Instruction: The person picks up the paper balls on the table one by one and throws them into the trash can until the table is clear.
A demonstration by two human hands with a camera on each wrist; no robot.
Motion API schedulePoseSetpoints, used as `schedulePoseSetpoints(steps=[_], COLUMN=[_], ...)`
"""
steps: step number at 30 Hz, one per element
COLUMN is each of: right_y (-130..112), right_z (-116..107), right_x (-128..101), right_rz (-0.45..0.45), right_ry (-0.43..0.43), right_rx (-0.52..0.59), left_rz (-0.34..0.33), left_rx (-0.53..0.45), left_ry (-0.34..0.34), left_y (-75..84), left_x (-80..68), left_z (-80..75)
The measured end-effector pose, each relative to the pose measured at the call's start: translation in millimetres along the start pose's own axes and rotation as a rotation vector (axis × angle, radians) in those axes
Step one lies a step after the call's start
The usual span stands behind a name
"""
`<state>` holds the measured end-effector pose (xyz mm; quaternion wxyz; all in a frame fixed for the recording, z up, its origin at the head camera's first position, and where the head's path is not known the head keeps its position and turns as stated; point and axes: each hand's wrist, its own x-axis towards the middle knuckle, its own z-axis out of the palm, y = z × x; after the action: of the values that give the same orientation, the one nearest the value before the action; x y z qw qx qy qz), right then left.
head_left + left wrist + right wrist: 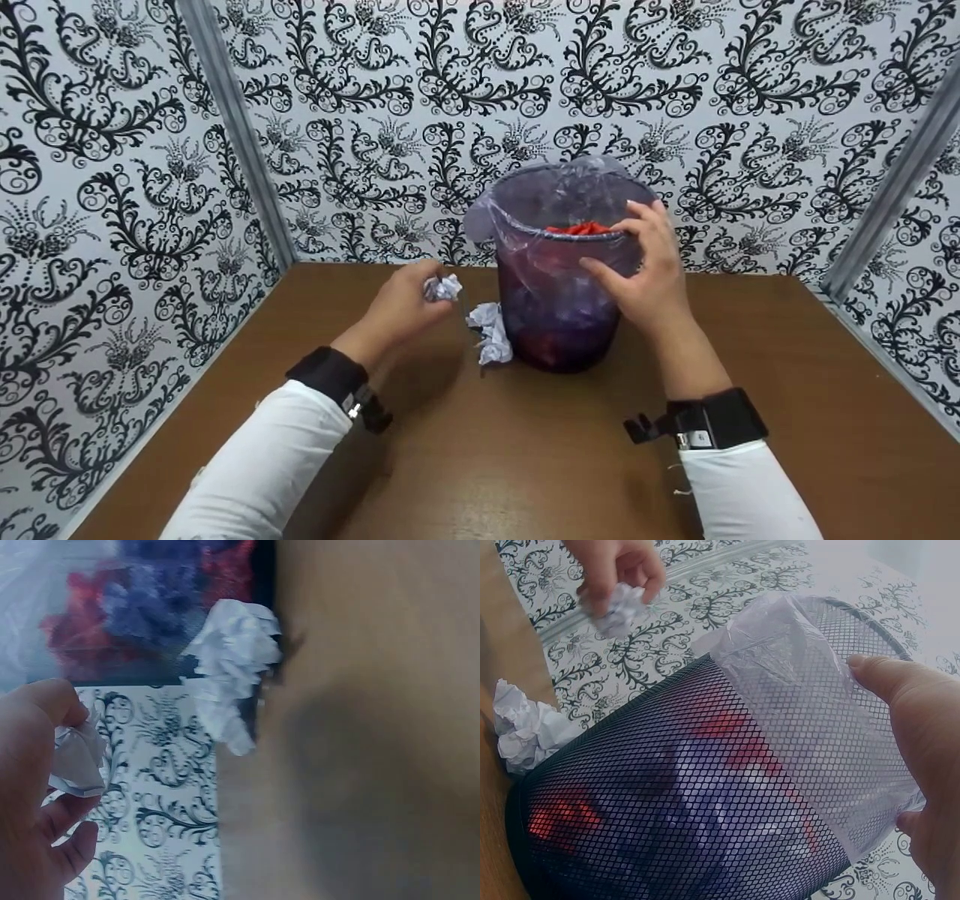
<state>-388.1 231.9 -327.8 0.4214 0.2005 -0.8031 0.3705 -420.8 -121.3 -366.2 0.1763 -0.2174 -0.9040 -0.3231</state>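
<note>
Left hand pinches crumpled paper ball above table, just left of mesh bin. Right hand grips bin rim and plastic liner. 2nd paper wad on table, touching bin base. Paper likely light, soft, crushable: fingertip pinch suffices. Liner probably slippery.

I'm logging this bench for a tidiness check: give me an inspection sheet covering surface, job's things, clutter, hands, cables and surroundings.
Surface: brown wooden table, bare at front.
Job's things: black mesh wastebasket lined with a clear plastic bag, red scraps inside; small crumpled white paper ball.
Clutter: second crumpled white paper on the table against the basket.
Hands: left hand pinches the paper ball; right hand grips the basket rim and bag.
Cables: nothing seen.
Surroundings: black-and-white floral patterned walls on three sides.
</note>
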Motion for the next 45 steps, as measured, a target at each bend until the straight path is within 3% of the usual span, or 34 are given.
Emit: schedulePoseSetpoints(steps=[9,13,17,24,29,38,45], right_y=[2,1,1,1,0,1,0], right_z=[1,1,0,1,1,1,1], right_x=[-2,-1,0,-1,0,0,0], right_rz=[-0.005,-0.002,-0.005,-0.009,-0.009,-0.07,-0.064], right_ry=[0.014,0.012,0.013,0.011,0.01,0.046,0.038], right_rx=[0.022,0.013,0.003,0.014,0.013,0.026,0.024], left_rz=[0.073,0.103,0.103,0.179,0.167,0.125,0.077], left_rx=[-0.134,-0.155,-0.196,-0.25,-0.241,-0.21,-0.083], left_ry=[0.151,0.205,0.217,0.284,0.292,0.219,0.163], left_y=[26.8,46.9,70.2,101.6,121.2,148.4,158.1], left_x=[26.4,39.8,51.8,73.1,85.4,101.7,105.7], left_z=[-35.2,-45.8,-49.9,-38.4,-29.0,-12.2,-5.5])
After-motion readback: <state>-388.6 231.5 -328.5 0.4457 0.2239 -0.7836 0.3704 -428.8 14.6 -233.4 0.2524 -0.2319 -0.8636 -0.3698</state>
